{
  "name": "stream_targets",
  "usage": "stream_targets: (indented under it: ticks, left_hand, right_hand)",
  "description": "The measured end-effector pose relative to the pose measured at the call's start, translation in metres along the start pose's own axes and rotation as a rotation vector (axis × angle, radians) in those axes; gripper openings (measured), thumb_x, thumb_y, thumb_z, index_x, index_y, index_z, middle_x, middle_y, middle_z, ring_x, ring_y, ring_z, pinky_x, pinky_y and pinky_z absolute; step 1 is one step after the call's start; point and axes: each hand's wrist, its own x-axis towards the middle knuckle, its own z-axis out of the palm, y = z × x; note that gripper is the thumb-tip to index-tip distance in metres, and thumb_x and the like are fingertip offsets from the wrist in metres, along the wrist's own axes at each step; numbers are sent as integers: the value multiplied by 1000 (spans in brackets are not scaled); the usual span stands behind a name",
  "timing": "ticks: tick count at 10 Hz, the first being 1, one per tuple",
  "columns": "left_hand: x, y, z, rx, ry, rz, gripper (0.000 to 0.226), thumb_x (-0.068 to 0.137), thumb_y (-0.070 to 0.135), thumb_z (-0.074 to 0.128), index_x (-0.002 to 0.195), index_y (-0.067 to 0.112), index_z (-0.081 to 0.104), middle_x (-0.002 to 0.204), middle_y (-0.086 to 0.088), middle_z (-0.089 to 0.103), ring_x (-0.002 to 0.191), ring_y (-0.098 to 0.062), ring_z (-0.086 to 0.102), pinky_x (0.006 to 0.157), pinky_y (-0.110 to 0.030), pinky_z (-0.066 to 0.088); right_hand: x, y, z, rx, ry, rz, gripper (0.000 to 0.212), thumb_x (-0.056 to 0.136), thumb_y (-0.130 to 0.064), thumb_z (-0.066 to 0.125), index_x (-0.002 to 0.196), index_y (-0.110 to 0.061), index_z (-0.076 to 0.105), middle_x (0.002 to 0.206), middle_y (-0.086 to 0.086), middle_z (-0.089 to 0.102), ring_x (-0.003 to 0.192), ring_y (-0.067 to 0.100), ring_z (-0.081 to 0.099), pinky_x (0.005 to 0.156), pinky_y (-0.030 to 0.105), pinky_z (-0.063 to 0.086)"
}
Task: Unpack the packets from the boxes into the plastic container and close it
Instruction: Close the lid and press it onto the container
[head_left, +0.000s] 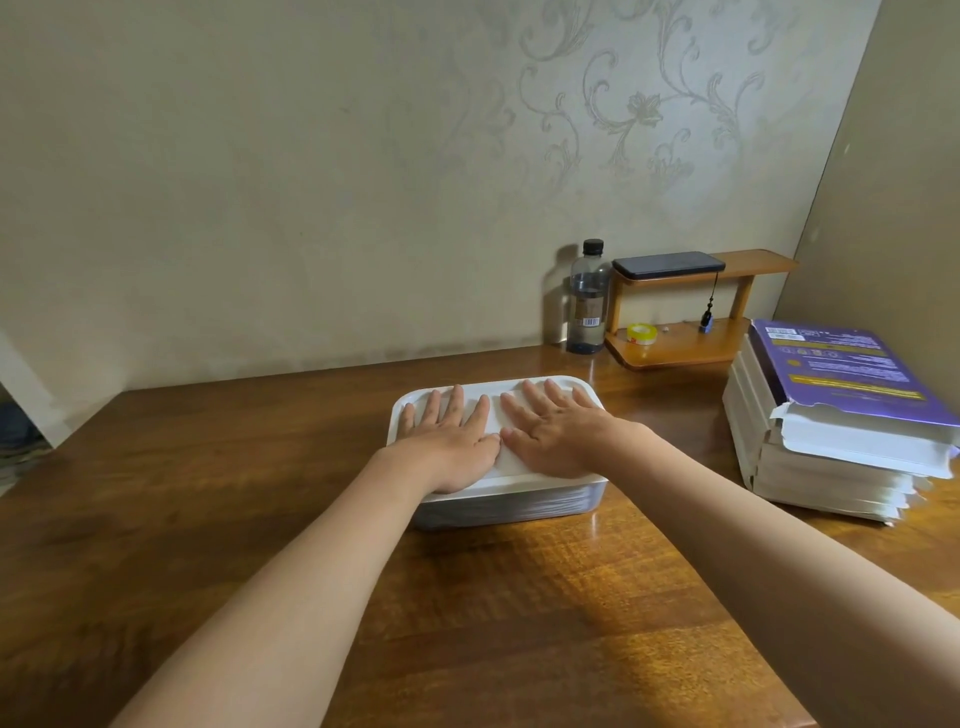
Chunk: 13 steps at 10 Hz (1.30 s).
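Observation:
A plastic container (519, 506) with a white lid (498, 389) stands in the middle of the wooden table. The lid lies on top of it. My left hand (452, 441) presses flat on the lid's left half, fingers straight and spread. My right hand (556, 434) presses flat on the right half beside it, thumbs nearly touching. Through the clear front wall I see stacked packets, dim and blurred. At the right edge of the table stands a stack of boxes (831, 431), the top one purple with a torn-open white flap.
A dark-capped bottle (588, 301) stands against the wall behind the container. Beside it a small wooden shelf (675, 353) holds a black phone (667, 264) on top and a yellow tape roll (638, 332) below. The table (260, 519) extends left and toward me.

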Motion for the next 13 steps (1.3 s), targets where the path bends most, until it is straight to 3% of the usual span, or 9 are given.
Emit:
stream_targets:
  ticks: [5, 6, 7, 8, 9, 13]
  left_hand:
    - [-4, 1, -1, -9, -4, 1, 62, 105, 56, 8, 160, 37, -16, 167, 1, -29, 153, -24, -29, 124, -51, -15]
    - [-3, 1, -5, -22, -16, -4, 64, 104, 58, 13, 161, 38, -10, 169, 1, -24, 155, -25, -25, 125, -51, -12]
    - [1, 1, -13, 7, 85, 6, 68, 101, 61, 24, 163, 36, 10, 173, 0, -2, 158, -27, -6, 127, -51, 1]
    - [4, -3, -18, -15, 167, -12, 67, 101, 62, 22, 162, 39, 8, 173, 1, 2, 158, -29, -6, 125, -56, -4]
    - [8, -10, -16, -47, 106, -53, 65, 102, 63, 15, 162, 43, -2, 172, 2, -12, 156, -31, -19, 124, -56, -13]
    - [17, -13, -8, -58, 103, -82, 63, 101, 66, 10, 160, 48, -1, 172, 5, -12, 157, -28, -17, 125, -51, -11]
  right_hand:
    - [-1, -1, -1, 18, 0, 3, 67, 101, -60, 9, 158, -29, -9, 165, 5, -17, 152, 30, -16, 122, 51, -8]
    - [2, 0, -3, 63, 82, -10, 67, 101, -59, 20, 159, -28, 8, 168, 5, 0, 153, 29, -1, 122, 52, 1]
    - [9, 1, -6, 105, 195, 16, 63, 102, -54, 26, 158, -25, 19, 166, 3, 12, 153, 26, 6, 122, 53, 6]
    - [20, 5, -6, 63, 192, 62, 64, 102, -60, 17, 159, -34, 6, 168, 1, 0, 154, 28, -5, 120, 59, 0]
    - [26, 10, -5, 70, 145, 90, 64, 97, -67, 8, 156, -44, -1, 167, -1, -5, 153, 31, -8, 118, 62, -3]
    - [29, 13, -6, 117, 86, 87, 62, 98, -66, 9, 156, -45, 1, 167, -1, -4, 153, 31, -8, 118, 59, 1]
